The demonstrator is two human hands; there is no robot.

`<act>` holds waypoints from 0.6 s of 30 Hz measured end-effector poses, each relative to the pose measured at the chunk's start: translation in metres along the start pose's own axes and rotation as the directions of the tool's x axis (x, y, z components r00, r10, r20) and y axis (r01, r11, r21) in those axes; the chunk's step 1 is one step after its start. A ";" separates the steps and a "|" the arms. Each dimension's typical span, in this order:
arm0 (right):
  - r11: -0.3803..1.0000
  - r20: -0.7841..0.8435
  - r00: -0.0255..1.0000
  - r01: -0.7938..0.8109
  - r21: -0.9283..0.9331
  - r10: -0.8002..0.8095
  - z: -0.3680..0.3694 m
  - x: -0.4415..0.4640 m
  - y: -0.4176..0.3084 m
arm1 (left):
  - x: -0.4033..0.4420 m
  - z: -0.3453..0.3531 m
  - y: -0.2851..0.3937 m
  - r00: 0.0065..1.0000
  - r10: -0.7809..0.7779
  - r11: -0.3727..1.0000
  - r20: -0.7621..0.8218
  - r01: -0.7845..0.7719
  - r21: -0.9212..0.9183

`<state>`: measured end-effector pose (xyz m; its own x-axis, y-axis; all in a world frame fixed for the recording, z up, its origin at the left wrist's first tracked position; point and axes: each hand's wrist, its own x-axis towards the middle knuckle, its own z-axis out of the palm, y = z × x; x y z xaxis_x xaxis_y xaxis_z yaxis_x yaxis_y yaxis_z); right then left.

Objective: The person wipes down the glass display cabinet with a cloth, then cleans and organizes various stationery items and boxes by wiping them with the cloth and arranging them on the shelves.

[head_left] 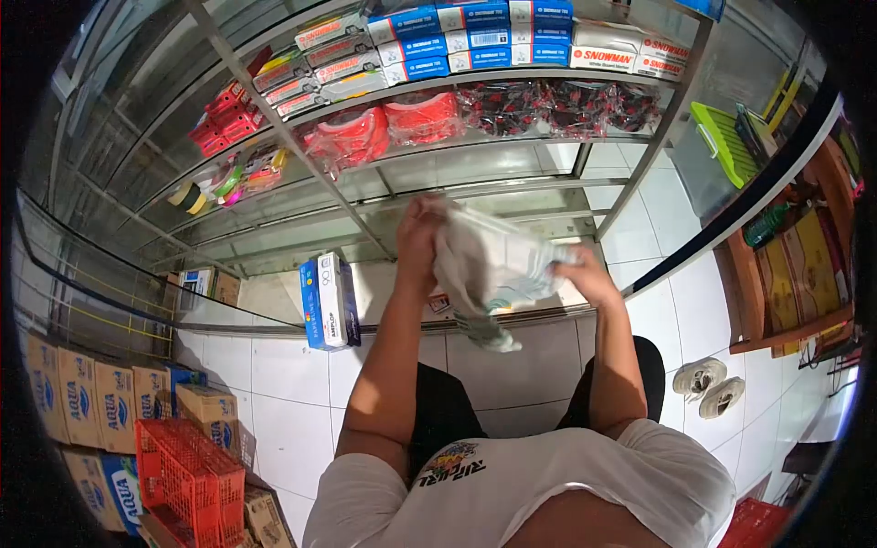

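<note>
A whitish cloth (502,260) with faint greenish stripes is stretched between my hands, in front of the glass display cabinet. At its upper left corner my left hand (420,239) is closed on it, slightly smeared by motion. My right hand (586,274) grips the cloth's right edge between thumb and fingers. One end of the cloth hangs down above the floor tiles. To the left, a blue and white box marked Paperline Amplop (327,301) stands upright on the cabinet's bottom ledge.
Shelves above hold blue Snowman boxes (411,46) and red wrapped packs (420,119). Aqua cartons (114,402) and a red plastic crate (187,479) stand at the left. Shoes (701,378) lie on the tiles at the right, near a wooden shelf (749,292).
</note>
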<state>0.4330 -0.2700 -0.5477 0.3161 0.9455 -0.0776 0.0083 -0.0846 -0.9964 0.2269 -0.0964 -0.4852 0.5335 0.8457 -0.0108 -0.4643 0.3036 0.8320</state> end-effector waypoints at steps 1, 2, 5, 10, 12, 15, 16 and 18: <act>1.000 0.000 1.000 -0.002 -0.001 0.002 0.003 -0.001 -0.005 | 0.006 -0.014 -0.002 1.000 -0.001 1.000 0.000 0.001 -0.002; 0.980 -0.078 0.993 -0.072 0.187 0.088 0.009 -0.004 -0.017 | 0.018 -0.037 -0.014 0.978 -0.190 0.976 0.089 0.198 -0.088; 0.691 -0.192 0.900 -0.149 0.707 0.390 0.025 -0.008 -0.049 | 0.047 -0.088 -0.045 0.669 -0.615 0.655 0.417 0.728 -0.201; 0.585 0.081 0.896 -0.352 0.731 0.437 0.017 0.001 -0.031 | 0.033 -0.064 -0.057 0.920 -0.391 0.902 0.010 0.381 0.202; 0.643 -0.024 0.921 -0.252 0.723 0.388 0.010 0.008 -0.005 | 0.025 -0.054 -0.046 0.945 -0.321 0.926 0.060 0.301 0.226; 0.784 -0.322 0.926 0.050 0.619 0.195 -0.002 0.019 0.028 | 0.017 -0.039 -0.028 0.972 -0.094 0.965 0.214 0.036 0.259; 0.785 -0.322 0.927 0.052 0.618 0.192 -0.004 0.019 0.023 | 0.018 -0.039 -0.030 0.972 -0.090 0.966 0.216 0.032 0.258; 0.904 -0.398 0.916 0.129 0.407 0.048 -0.006 0.014 0.011 | 0.020 -0.044 -0.037 0.954 -0.019 0.793 0.299 -0.168 0.585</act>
<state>0.4431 -0.2593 -0.5594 0.6674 0.7372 -0.1053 -0.3379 0.1738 -0.9250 0.2234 -0.0709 -0.5407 0.7291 0.6700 0.1397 -0.0439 -0.1579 0.9865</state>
